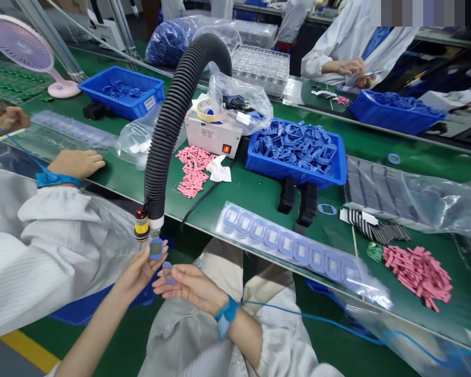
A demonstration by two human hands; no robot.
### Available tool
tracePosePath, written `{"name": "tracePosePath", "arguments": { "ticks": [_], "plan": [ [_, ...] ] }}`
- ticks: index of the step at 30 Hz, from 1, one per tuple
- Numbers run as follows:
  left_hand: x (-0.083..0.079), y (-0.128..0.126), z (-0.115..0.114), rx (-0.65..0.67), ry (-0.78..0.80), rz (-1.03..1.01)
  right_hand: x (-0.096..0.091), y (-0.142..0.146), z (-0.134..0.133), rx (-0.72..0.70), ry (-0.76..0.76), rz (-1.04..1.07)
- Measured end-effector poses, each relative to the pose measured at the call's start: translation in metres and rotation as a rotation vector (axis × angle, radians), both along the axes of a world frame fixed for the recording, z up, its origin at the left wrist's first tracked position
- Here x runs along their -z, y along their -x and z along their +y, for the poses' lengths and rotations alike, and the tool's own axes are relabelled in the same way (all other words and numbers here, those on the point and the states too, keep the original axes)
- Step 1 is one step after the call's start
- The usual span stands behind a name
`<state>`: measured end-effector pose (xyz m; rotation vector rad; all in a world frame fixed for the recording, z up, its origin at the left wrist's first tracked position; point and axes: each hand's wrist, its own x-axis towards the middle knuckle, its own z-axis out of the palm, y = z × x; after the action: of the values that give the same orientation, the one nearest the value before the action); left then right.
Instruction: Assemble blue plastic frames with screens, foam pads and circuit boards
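My left hand [143, 267] pinches a small blue frame part [156, 248] and holds it up right under the mouth of the black ribbed hose [168, 120], beside a yellow sensor [142, 226]. My right hand [190, 285] sits just to the right, below the table edge, with a second blue ring part [167, 272] held in its fingertips. A blue wrist strap [225, 314] with a cord is on my right wrist.
On the green bench lie a clear tray of blue frames [294, 246], a blue bin of blue frames [298, 149], pink strips [194, 167] [418, 272], a white box [212, 136] and black parts [298, 201]. A co-worker's hand [76, 163] rests at left. Another person [349, 57] works across the bench.
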<state>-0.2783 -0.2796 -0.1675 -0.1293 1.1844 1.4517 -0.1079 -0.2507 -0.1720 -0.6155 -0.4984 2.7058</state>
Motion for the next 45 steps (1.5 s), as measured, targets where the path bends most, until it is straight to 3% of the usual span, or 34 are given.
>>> {"name": "tracePosePath", "arguments": {
  "ticks": [4, 8, 11, 14, 21, 31, 36, 40, 45],
  "plan": [
    [-0.012, -0.038, -0.004, 0.054, 0.047, -0.032, -0.037, -0.055, -0.013, 0.157, 0.026, -0.012],
    [-0.042, -0.083, -0.007, 0.215, 0.041, -0.122, -0.068, -0.101, -0.016, 0.398, 0.026, 0.073],
    [-0.071, -0.121, 0.004, 0.408, -0.109, -0.227, -0.088, -0.128, -0.008, 0.583, 0.036, 0.126],
    [-0.097, -0.157, 0.02, 0.43, -0.229, -0.267, -0.102, -0.148, 0.003, 0.715, 0.065, 0.105],
    [-0.129, -0.219, 0.045, 0.518, -0.27, -0.376, -0.117, -0.18, 0.012, 0.829, 0.043, 0.181],
    [-0.137, -0.261, 0.057, 0.508, -0.13, -0.452, -0.117, -0.21, 0.013, 0.939, -0.005, 0.144],
    [-0.142, -0.274, 0.06, 0.468, -0.091, -0.432, -0.122, -0.216, 0.012, 1.11, -0.221, -0.121],
    [-0.141, -0.279, 0.064, 0.441, -0.08, -0.343, -0.116, -0.221, 0.008, 1.283, -0.578, -0.563],
    [-0.12, -0.282, 0.061, 0.378, -0.229, 0.017, -0.107, -0.218, 0.003, 1.176, -1.055, -1.099]
  ]
}}
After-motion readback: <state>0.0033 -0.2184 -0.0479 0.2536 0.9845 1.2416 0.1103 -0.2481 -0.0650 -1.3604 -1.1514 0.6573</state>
